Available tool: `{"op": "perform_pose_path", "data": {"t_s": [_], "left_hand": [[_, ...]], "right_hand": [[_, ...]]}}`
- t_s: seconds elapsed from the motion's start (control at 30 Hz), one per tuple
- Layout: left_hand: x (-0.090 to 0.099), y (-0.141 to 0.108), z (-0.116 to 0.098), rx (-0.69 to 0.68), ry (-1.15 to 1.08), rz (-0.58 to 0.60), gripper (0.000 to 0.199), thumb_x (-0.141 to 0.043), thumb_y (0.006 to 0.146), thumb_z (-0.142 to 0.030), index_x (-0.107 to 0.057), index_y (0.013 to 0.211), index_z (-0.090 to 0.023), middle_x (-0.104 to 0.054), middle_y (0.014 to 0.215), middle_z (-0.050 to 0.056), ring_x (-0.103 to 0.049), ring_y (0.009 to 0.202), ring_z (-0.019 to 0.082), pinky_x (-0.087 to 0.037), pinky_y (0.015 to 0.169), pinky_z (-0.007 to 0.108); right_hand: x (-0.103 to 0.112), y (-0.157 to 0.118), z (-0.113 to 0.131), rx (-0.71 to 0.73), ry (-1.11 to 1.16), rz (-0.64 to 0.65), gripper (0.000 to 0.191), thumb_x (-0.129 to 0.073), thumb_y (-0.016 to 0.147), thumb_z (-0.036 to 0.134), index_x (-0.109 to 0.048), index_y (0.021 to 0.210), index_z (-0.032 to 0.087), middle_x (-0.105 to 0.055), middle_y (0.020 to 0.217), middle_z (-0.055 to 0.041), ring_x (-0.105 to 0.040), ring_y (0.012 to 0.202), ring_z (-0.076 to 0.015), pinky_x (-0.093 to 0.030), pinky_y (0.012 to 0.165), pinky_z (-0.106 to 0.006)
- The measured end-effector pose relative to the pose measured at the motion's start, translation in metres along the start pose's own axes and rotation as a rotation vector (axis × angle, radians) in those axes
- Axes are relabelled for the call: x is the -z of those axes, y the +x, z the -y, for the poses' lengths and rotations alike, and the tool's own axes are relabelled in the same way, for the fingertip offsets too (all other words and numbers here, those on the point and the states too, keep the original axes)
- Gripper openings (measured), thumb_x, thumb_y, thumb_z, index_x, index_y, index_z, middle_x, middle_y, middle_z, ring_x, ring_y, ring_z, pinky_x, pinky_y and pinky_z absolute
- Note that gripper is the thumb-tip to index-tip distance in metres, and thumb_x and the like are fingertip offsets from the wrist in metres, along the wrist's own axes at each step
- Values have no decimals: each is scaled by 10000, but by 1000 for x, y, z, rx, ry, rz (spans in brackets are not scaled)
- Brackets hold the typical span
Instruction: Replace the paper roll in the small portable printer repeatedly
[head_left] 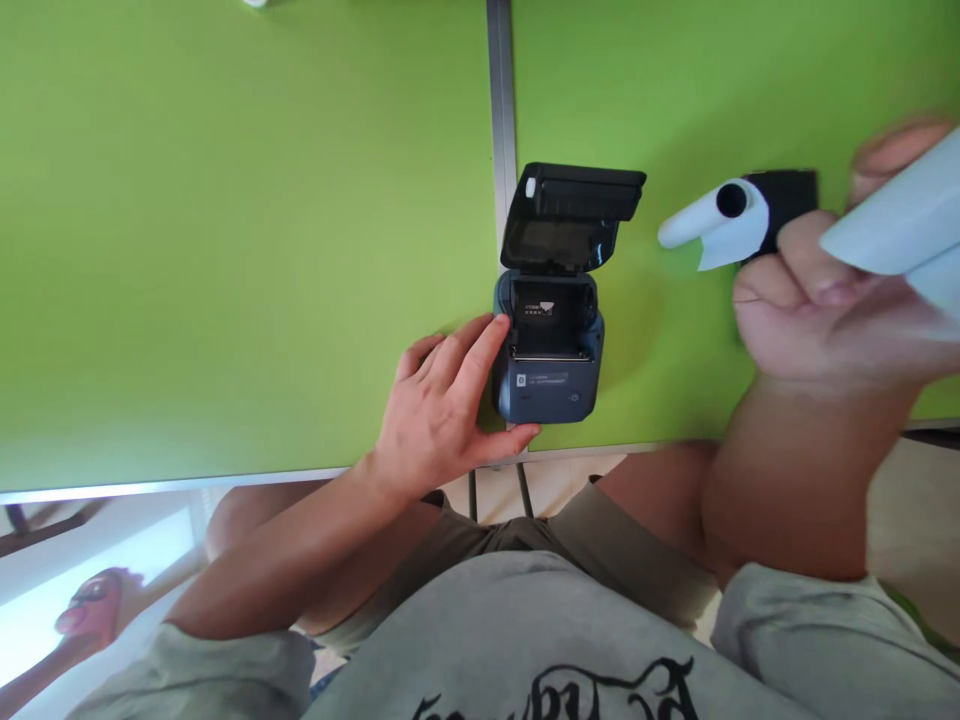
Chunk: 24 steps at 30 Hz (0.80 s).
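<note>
A small dark blue-grey label printer [547, 391] lies on the green table with its black lid [574, 210] raised. Its paper compartment is exposed, and I see no roll inside. My left hand [442, 410] grips the printer's left side, fingertips on the upper left edge and thumb at the near edge. Raised close to the camera at the far right, my right hand [817, 300] is closed on a white paper roll [900, 215], partly out of frame and blurred. Another white paper roll [686, 222] with a loose end lies on the table beyond that hand.
A black object [787, 195], partly hidden by my right hand, lies behind the loose roll. A grey metal seam [501, 110] runs between two green tabletops [247, 220]. A small white item [256, 3] shows at the top edge. My legs are under the table's near edge.
</note>
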<state>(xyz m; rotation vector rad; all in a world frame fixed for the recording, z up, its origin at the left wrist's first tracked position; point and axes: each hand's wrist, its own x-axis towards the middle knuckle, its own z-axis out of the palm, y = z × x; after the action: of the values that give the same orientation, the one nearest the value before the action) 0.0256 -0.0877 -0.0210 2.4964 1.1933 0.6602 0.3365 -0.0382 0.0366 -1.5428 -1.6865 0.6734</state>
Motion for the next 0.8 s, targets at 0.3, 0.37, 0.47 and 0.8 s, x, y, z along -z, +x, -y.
{"op": "perform_pose_path", "data": {"t_s": [0.3, 0.37, 0.47, 0.8], "left_hand": [[1, 1, 0, 1, 15, 12, 961, -511, 944, -771, -285, 1637, -146, -640, 1484, 192, -651, 1311, 313, -411, 1121, 415], [1, 1, 0, -10, 14, -2, 938, -502, 955, -762, -298, 1627, -140, -646, 1475, 191, -655, 1305, 307, -407, 1120, 410], [0, 2, 0, -12, 15, -8, 934, -499, 958, -761, -294, 1629, -144, -646, 1476, 188, -655, 1308, 305, -404, 1119, 406], [0, 1, 0, 1, 14, 7, 954, -493, 953, -774, -251, 1651, -169, -637, 1492, 178, -654, 1309, 310, -400, 1121, 408]], "right_hand": [[-77, -7, -17, -139, 289, -433, 386, -692, 742, 597, -461, 816, 298, -411, 599, 47, -247, 459, -101, -180, 396, -300], [-77, -12, -14, -123, 119, -289, 373, -680, 843, 579, -453, 770, 293, -458, 597, 31, -351, 502, -125, -315, 451, -322], [-71, -16, -10, -41, -81, -219, 419, -683, 880, 544, -417, 692, 281, -465, 600, 23, -451, 571, -160, -408, 555, -356], [-67, -12, -30, 158, -350, -310, 228, -637, 933, 506, -577, 923, 287, -682, 873, -32, -667, 815, -244, -546, 781, -428]]}}
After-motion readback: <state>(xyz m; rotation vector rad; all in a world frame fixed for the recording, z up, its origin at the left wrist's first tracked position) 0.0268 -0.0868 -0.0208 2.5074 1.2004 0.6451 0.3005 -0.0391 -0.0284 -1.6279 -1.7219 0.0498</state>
